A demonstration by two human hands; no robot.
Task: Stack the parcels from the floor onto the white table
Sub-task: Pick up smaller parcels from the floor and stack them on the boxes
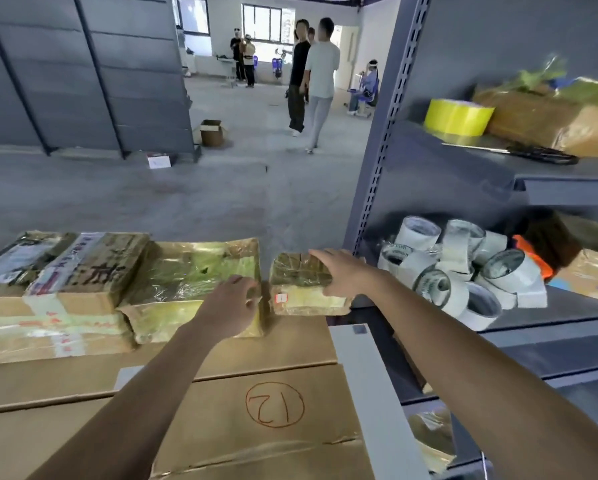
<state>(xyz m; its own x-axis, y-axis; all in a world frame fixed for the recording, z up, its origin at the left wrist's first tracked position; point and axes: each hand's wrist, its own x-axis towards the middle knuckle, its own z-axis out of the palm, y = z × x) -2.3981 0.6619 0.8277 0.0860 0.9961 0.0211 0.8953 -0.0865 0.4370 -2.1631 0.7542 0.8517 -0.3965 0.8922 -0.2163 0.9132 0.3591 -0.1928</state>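
Note:
A small tape-wrapped parcel (301, 285) sits at the far right of a row of parcels. My right hand (342, 271) lies on its right top edge, fingers spread over it. My left hand (235, 299) hovers at the gap to its left, fingers loosely curled near the right edge of a yellow-wrapped flat parcel (193, 271). Further left lie a brown taped box (93, 268) and a parcel with a plastic sleeve (20, 254). All of them rest on large flat cardboard cartons (263, 407), one marked 12 in a red circle. A white table edge (363, 368) shows to the right.
A grey metal shelf rack (464, 188) stands close on the right with rolls of white tape (464, 265), a yellow tape roll (458, 116) and wrapped goods. Several people (311, 74) stand far off on the concrete floor. A small open box (211, 132) sits by grey panels.

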